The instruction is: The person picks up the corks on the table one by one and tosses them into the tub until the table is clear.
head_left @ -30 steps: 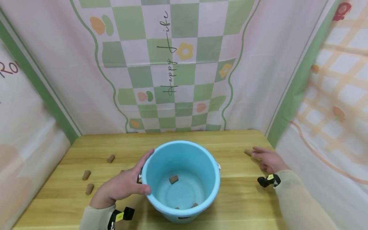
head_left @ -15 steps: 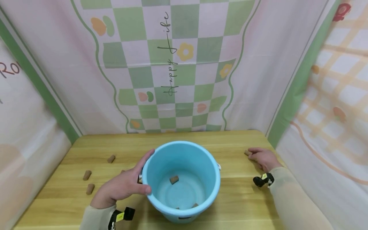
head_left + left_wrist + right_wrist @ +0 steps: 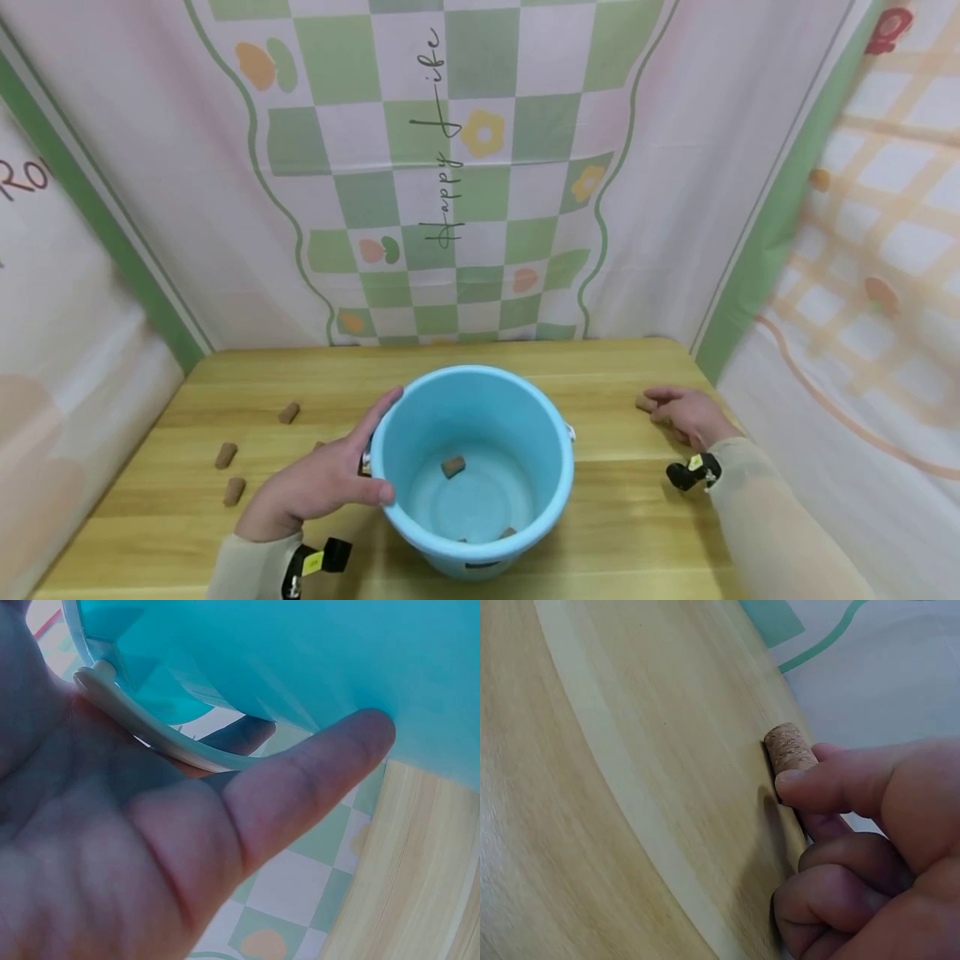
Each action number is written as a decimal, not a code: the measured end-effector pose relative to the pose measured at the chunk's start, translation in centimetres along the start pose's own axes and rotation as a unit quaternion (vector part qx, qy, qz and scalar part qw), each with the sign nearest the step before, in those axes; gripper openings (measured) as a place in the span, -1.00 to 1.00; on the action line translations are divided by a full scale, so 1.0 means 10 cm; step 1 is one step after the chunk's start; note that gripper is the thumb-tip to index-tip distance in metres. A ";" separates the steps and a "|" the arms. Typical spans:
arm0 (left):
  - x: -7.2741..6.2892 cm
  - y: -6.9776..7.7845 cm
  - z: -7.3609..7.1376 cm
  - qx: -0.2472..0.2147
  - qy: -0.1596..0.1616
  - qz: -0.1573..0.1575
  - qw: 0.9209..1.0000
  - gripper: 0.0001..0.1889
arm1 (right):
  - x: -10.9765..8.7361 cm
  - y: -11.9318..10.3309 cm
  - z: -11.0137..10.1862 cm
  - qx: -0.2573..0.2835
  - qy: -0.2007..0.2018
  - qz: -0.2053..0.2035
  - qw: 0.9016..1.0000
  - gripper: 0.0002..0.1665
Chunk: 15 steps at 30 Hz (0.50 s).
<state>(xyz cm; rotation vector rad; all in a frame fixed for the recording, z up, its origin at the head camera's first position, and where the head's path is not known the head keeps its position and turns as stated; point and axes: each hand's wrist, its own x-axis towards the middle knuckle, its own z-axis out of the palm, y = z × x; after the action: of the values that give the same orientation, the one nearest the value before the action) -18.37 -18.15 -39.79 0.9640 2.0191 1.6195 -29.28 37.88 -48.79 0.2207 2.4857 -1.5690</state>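
Note:
A light blue bucket (image 3: 472,383) stands upright at the front middle of the table, with several corks inside, one of them a cork (image 3: 453,467) lying on its bottom. My left hand (image 3: 322,483) grips the bucket's left side, thumb at the rim; in the left wrist view its palm lies by the pale bucket handle (image 3: 161,735) and a finger reaches along the blue wall. Over at the right, my right hand (image 3: 693,415) pinches a cork (image 3: 789,746) between thumb and forefinger, low at the table surface, its other fingers curled under.
Left of the bucket, loose corks lie on the wooden table (image 3: 600,517): a cork (image 3: 288,412) farther back, a cork (image 3: 226,455) and another cork (image 3: 234,491) nearer. One more is partly hidden behind my left hand. A patterned curtain (image 3: 480,208) hangs along the back edge.
My right hand has shifted a little to the left and its thumb and finger have closed on the cork. The left hand and bucket have stayed put.

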 end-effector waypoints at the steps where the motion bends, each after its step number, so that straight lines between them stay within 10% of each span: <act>1: 0.00 0.00 0.00 -0.002 -0.001 0.001 1.000 0.14 | 0.00 0.00 -0.01 -0.005 -0.004 -0.001 1.000 -0.31; 15: 0.00 0.02 0.00 0.006 0.000 0.007 1.000 0.13 | -0.03 0.01 -0.04 0.023 -0.035 -0.006 0.999 -0.36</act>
<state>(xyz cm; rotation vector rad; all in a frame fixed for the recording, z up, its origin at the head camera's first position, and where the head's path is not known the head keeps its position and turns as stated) -18.32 -18.13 -39.59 0.9843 2.0279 1.6163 -28.97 38.29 -48.65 0.1556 2.4037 -1.6115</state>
